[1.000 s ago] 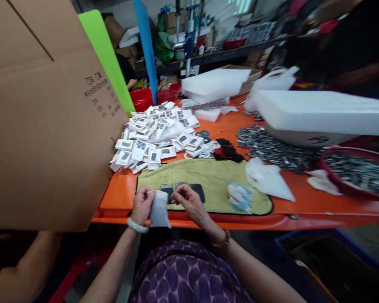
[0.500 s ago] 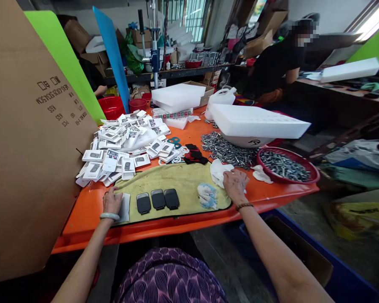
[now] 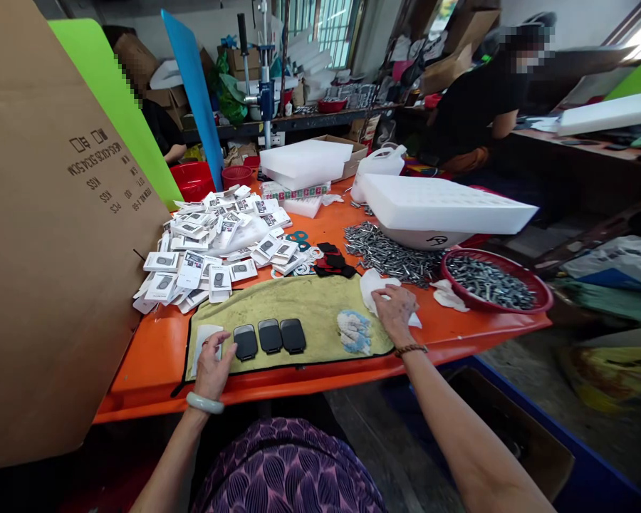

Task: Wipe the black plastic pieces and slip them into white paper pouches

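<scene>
My left hand point(image 3: 212, 367) has its thumb and fingers apart, over the right edge of a white sheet of paper point(image 3: 203, 343) and close beside the leftmost of three flat black rounded-rectangular devices point(image 3: 245, 343). The other two, a middle device point(image 3: 269, 336) and a right device point(image 3: 293, 335), lie side by side on a yellow-green cloth point(image 3: 315, 306). My right hand point(image 3: 396, 311) has curled fingers on a crumpled white tissue point(image 3: 372, 283) at the cloth's right end; the fingertips are partly hidden. A blue-and-white crumpled rag point(image 3: 354, 331) lies left of that hand.
Small white product boxes point(image 3: 219, 276) are piled at the back left, beside a tall cardboard carton point(image 3: 48, 235). Screws point(image 3: 384, 253) lie heaped near a red basket point(image 3: 542, 291) of more screws. A white foam block point(image 3: 443, 199) rests on a bowl. Another person point(image 3: 475, 100) sits behind at right.
My left hand has moved right, off most of the white paper toward the leftmost device, and its fingers have spread. My right hand stays on the tissue, with little movement.
</scene>
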`<control>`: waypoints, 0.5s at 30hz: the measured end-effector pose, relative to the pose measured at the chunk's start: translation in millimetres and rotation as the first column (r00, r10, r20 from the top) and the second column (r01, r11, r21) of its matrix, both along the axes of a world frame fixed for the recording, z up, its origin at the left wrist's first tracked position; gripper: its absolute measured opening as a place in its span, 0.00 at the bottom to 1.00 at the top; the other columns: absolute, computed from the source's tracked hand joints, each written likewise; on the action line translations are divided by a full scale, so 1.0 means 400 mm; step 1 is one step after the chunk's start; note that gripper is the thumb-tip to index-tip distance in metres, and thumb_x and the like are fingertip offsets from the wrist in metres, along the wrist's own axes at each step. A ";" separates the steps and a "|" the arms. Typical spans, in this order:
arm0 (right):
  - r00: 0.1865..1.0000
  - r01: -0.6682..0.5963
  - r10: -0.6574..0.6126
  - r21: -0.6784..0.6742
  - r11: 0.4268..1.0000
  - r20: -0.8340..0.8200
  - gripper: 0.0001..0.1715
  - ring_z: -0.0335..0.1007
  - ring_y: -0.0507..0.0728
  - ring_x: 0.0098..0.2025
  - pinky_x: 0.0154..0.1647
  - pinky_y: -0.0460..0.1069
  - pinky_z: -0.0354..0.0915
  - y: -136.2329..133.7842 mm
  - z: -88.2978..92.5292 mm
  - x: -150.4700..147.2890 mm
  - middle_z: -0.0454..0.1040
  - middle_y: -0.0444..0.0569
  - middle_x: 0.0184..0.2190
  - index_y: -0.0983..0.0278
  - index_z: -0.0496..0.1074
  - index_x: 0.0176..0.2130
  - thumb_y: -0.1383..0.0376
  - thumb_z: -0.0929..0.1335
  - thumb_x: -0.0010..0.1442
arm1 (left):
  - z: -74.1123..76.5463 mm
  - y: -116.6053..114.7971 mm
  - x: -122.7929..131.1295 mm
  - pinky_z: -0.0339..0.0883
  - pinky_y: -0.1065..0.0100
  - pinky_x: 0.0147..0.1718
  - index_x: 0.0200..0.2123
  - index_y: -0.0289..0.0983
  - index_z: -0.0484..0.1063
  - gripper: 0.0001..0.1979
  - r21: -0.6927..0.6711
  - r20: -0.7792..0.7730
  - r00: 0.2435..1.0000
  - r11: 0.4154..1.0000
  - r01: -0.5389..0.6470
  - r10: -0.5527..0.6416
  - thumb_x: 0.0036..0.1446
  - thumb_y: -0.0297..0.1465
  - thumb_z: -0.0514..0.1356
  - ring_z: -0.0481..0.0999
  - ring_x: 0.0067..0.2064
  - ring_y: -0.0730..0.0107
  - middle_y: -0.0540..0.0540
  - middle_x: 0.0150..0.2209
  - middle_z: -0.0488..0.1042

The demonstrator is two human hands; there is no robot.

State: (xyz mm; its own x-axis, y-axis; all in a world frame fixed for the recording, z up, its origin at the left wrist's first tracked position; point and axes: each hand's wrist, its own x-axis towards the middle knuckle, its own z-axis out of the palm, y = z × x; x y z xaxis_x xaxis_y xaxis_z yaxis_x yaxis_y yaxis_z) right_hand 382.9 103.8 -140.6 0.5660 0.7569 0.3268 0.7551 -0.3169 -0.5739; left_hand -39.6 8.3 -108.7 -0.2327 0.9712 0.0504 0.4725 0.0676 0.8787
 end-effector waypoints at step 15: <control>0.650 -0.654 0.732 0.340 0.676 -0.204 0.07 0.67 0.64 0.50 0.54 0.63 0.58 -0.236 0.134 -0.553 0.76 0.52 0.39 0.58 0.74 0.28 0.61 0.68 0.56 | 0.083 -0.010 0.164 0.66 0.70 0.33 0.37 0.35 0.72 0.27 -0.086 0.592 0.803 0.987 0.137 -0.060 0.49 0.54 0.62 0.71 0.32 0.71 0.48 0.31 0.74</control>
